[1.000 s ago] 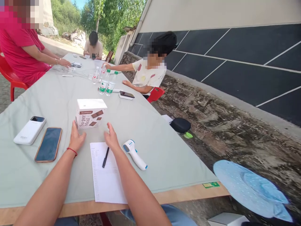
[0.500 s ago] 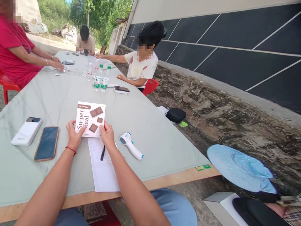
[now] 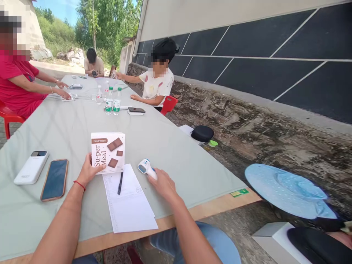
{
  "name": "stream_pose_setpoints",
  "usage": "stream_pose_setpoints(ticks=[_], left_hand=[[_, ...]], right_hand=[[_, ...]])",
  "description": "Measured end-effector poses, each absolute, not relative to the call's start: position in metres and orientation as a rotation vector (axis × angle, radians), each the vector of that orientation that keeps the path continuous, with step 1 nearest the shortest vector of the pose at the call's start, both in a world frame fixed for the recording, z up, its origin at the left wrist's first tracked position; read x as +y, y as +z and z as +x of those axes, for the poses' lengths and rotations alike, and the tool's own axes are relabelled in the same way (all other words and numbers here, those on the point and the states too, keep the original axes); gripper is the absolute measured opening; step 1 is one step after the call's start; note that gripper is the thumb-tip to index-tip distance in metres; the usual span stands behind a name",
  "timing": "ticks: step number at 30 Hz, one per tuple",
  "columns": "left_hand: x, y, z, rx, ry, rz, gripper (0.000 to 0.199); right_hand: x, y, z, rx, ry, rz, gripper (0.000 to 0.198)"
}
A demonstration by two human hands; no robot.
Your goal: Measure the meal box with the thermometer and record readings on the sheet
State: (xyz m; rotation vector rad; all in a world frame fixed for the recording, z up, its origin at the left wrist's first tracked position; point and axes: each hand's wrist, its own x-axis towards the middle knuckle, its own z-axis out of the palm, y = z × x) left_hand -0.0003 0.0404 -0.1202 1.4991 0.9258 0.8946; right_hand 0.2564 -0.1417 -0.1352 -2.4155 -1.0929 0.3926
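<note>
Pen (image 3: pixel 120 183) on paper (image 3: pixel 134 214) near box (image 3: pixel 110 151); phone (image 3: pixel 55 179) beside power bank (image 3: pixel 30 170).

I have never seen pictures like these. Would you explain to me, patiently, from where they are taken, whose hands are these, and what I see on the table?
There is no machine here. One camera, worn on a person's head, looks forward and down, so the nearest two hands are the wearer's own. The left hand holds a white box; the right hand holds a thermometer. On the table lie a phone, a power bank and paper with a pen. Bottles stand farther away.
</note>
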Motion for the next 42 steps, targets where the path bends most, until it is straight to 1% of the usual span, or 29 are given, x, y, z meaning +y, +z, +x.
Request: stream_pose_setpoints(ticks=[1, 3, 4, 6, 9, 11, 14, 20, 27, 33, 42], left_hand=[[0.038, -0.120, 0.000, 0.928, 0.892, 1.523, 0.084], [0.035, -0.119, 0.001, 0.898, 0.872, 1.577, 0.083], [0.035, -0.118, 0.002, 0.862, 0.855, 1.603, 0.082], [0.035, -0.117, 0.002, 0.805, 0.831, 1.648, 0.078], [0.036, -0.114, 0.003, 0.855, 0.823, 1.698, 0.074], [0.036, -0.113, 0.003, 0.896, 0.820, 1.707, 0.071], [0.036, -0.116, 0.004, 0.884, 0.829, 1.692, 0.066], [0.036, -0.123, 0.004, 0.858, 0.845, 1.654, 0.066], [0.037, -0.126, 0.002, 0.832, 0.833, 1.642, 0.070], [0.037, -0.123, 0.002, 0.794, 0.837, 1.622, 0.072], [0.040, -0.128, 0.003, 0.794, 0.852, 1.617, 0.074]], right_hand=[[-0.138, -0.131, 0.247, -0.998, 0.420, -2.302, 0.027], [-0.131, -0.119, 0.222, -0.797, 0.467, -1.973, 0.033], [-0.127, -0.112, 0.207, -0.747, 0.473, -1.782, 0.036], [-0.119, -0.100, 0.178, -0.765, 0.561, -1.496, 0.034], [-0.104, -0.092, 0.146, -0.790, 0.683, -1.310, 0.026], [-0.093, -0.094, 0.136, -0.769, 0.752, -1.254, 0.026], [-0.079, -0.102, 0.133, -0.752, 0.848, -1.219, 0.028], [-0.076, -0.107, 0.131, -0.758, 0.877, -1.265, 0.029], [-0.080, -0.105, 0.129, -0.772, 0.851, -1.314, 0.027], [-0.078, -0.096, 0.128, -0.705, 0.830, -1.365, 0.021], [-0.076, -0.096, 0.129, -0.708, 0.807, -1.400, 0.024]])
